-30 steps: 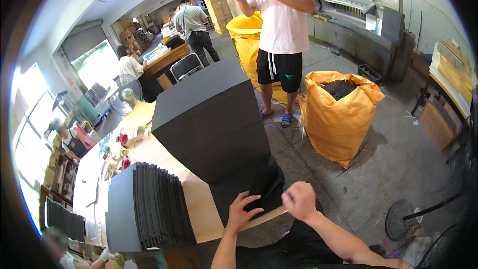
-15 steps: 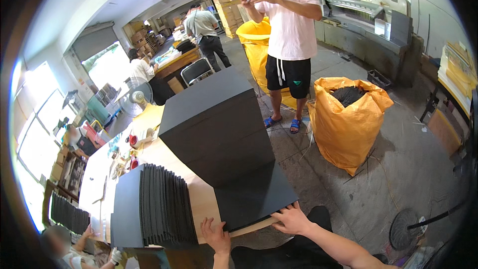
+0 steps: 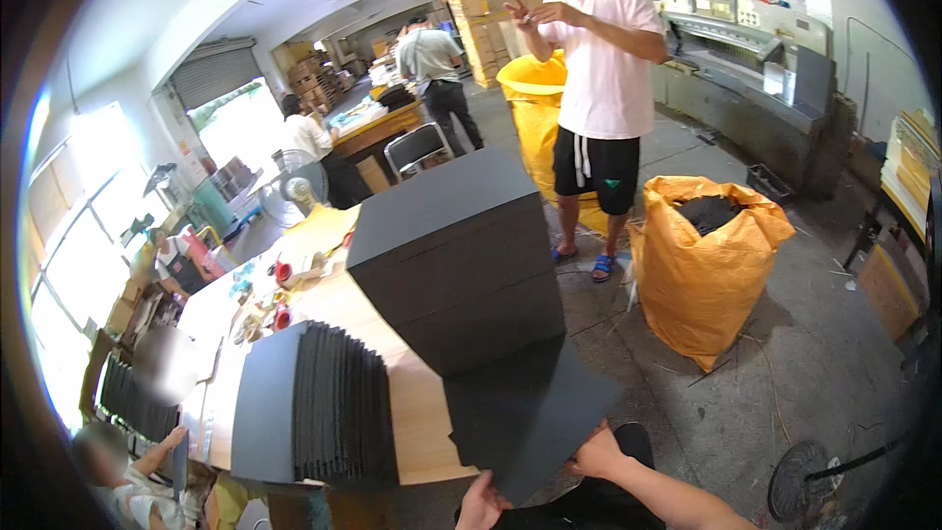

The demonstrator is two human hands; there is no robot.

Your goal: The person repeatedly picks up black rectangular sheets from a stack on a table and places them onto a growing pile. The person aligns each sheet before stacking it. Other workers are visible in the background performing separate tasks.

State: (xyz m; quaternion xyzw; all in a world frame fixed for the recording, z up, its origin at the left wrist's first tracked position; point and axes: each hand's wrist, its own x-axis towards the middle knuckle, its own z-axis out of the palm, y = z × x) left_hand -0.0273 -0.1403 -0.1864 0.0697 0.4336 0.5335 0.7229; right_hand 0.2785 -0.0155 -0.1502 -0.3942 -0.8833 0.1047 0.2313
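Observation:
A thin black board (image 3: 535, 422) is tilted at the table's near edge, its near part sticking out over my lap. My left hand (image 3: 483, 503) grips its near left corner between thumb and fingers. At its right edge my right hand (image 3: 597, 453) is closed on the board, some of the fingers hidden beneath it. Right behind the board rises a tall, squared stack of black boards (image 3: 456, 280). To the left of my hands stands a stepped row of black boards (image 3: 339, 402) on the pale wooden table (image 3: 422, 422).
Red tape rolls (image 3: 283, 273) and small items lie farther back on the table. A person in a pink shirt (image 3: 610, 59) stands beyond the stack, near an orange sack (image 3: 711, 275) of black scraps. Another person (image 3: 147, 481) sits at the lower left. A round stand base (image 3: 800, 481) is at right.
The board has come toward me and turned, its near edge now past the table. Both hands have moved nearer to me with it. The whole view has shifted slightly.

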